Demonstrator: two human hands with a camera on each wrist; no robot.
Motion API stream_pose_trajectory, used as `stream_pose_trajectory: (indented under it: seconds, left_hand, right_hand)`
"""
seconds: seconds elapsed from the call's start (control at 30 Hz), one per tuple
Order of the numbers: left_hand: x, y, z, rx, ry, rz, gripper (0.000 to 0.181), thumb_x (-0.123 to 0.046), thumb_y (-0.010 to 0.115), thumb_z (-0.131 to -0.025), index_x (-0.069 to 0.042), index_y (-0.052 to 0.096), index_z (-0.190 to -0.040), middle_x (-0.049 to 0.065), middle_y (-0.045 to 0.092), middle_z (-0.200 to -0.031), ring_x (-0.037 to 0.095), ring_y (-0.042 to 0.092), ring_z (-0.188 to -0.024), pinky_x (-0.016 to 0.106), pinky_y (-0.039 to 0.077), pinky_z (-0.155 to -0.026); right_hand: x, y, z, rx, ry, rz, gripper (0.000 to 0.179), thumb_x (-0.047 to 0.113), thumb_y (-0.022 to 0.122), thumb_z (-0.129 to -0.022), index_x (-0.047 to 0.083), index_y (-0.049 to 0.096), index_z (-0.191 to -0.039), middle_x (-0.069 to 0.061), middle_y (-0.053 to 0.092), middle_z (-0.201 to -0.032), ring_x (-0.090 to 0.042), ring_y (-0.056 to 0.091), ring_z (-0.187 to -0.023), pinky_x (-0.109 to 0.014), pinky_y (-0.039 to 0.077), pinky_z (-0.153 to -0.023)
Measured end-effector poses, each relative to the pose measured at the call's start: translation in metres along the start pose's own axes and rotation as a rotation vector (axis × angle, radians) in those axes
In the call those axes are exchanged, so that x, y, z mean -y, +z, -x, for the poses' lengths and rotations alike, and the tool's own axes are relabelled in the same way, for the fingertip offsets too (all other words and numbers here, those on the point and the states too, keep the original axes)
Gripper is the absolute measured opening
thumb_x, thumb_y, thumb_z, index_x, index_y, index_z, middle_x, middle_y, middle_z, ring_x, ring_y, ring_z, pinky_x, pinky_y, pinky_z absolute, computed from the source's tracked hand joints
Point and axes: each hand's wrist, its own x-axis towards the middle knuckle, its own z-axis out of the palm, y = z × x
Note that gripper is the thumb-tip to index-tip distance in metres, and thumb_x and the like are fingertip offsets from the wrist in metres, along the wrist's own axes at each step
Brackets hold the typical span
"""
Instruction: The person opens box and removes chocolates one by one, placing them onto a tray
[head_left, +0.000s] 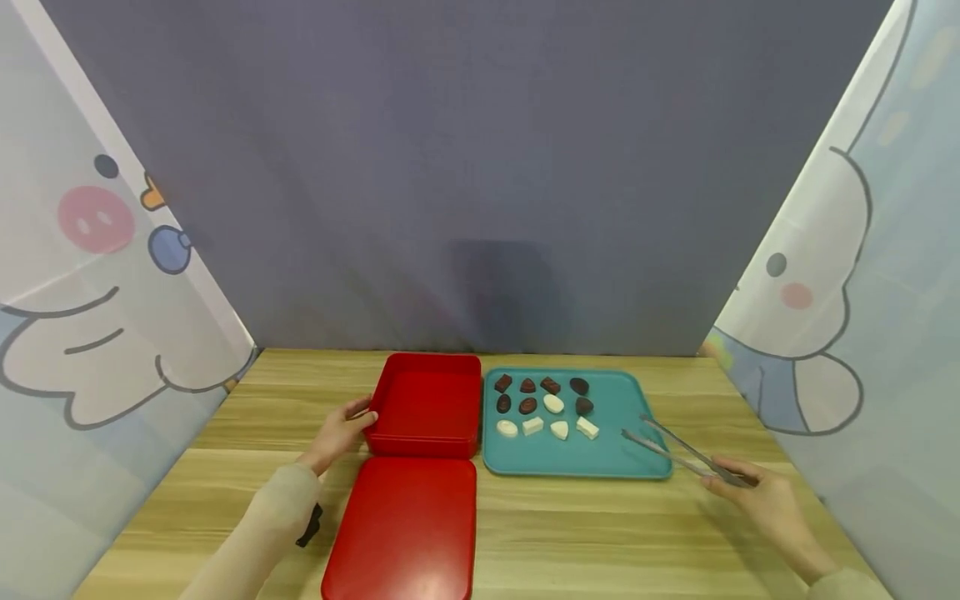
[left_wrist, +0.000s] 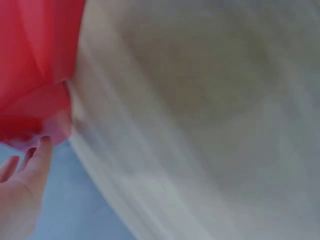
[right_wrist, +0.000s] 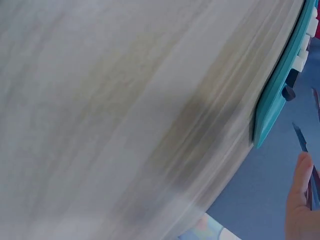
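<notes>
My left hand [head_left: 341,433] rests its fingertips against the left wall of an open red box [head_left: 427,402]. In the left wrist view the fingers lie mostly straight beside the box's corner. Metal tongs [head_left: 686,454] are held in my right hand [head_left: 768,504], thumb on one side and fingers on the other. Their arms stand apart, with nothing between the tips, over the right side of a teal tray [head_left: 570,460]. On that tray sit rows of dark chocolates [head_left: 551,385] and white chocolates [head_left: 532,426], several of each, in varied shapes.
A flat red lid [head_left: 405,533] lies in front of the box, close to its near edge. The tray stands right beside the box on the wooden table [head_left: 600,533]. A small black object [head_left: 309,527] shows beside my left forearm. A grey curtain [head_left: 480,167] hangs behind.
</notes>
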Motion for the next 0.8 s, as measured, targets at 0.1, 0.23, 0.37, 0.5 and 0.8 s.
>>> stream_pose_trajectory:
  seconds: [0.1, 0.23, 0.37, 0.5, 0.8]
  left_hand:
    - [-0.007, -0.007, 0.002, -0.027, 0.038, -0.037, 0.056, -0.016, 0.045, -0.097, 0.008, 0.023, -0.142, 0.027, 0.027, -0.145, 0.04, 0.033, -0.13, 0.05, 0.033, -0.104]
    - [-0.016, -0.015, 0.01, -0.093, 0.055, -0.091, 0.053, -0.019, 0.045, -0.097, 0.003, 0.027, -0.142, 0.023, 0.031, -0.145, 0.038, 0.038, -0.128, 0.052, 0.033, -0.103]
    - [-0.023, -0.017, 0.02, -0.125, 0.08, -0.111, 0.052, -0.02, 0.045, -0.097, 0.001, 0.029, -0.142, 0.022, 0.035, -0.143, 0.036, 0.041, -0.127, 0.051, 0.035, -0.102]
    - [-0.026, -0.014, 0.026, -0.126, 0.112, -0.134, 0.05, -0.018, 0.048, -0.096, 0.001, 0.034, -0.139, 0.021, 0.04, -0.14, 0.034, 0.044, -0.125, 0.047, 0.04, -0.099]
    - [-0.032, -0.005, 0.039, -0.086, 0.153, -0.147, 0.048, -0.018, 0.053, -0.093, 0.003, 0.042, -0.135, 0.022, 0.048, -0.133, 0.036, 0.049, -0.119, 0.043, 0.046, -0.093]
  right_hand:
    - [-0.005, 0.0, -0.004, -0.045, 0.05, -0.028, 0.066, 0.042, 0.069, -0.079, -0.003, 0.054, -0.124, -0.024, 0.052, -0.126, -0.003, 0.061, -0.093, -0.027, 0.052, -0.077]
    - [-0.011, -0.001, -0.009, -0.074, 0.134, -0.091, 0.069, 0.043, 0.068, -0.08, -0.003, 0.049, -0.128, -0.024, 0.049, -0.127, -0.016, 0.058, -0.108, -0.04, 0.044, -0.093]
    - [-0.015, -0.002, -0.015, -0.043, 0.176, -0.134, 0.076, 0.047, 0.062, -0.083, -0.005, 0.039, -0.133, -0.029, 0.034, -0.136, -0.052, 0.025, -0.127, -0.063, 0.026, -0.099]
    - [-0.018, 0.001, -0.025, -0.064, 0.186, -0.11, 0.075, 0.049, 0.056, -0.086, -0.006, 0.037, -0.135, -0.031, 0.032, -0.138, -0.052, 0.027, -0.126, -0.062, 0.028, -0.099]
    - [-0.026, 0.023, -0.05, -0.267, 0.266, -0.251, 0.063, 0.039, 0.064, -0.085, 0.001, 0.046, -0.132, -0.02, 0.046, -0.134, -0.026, 0.053, -0.111, -0.011, 0.046, -0.075]
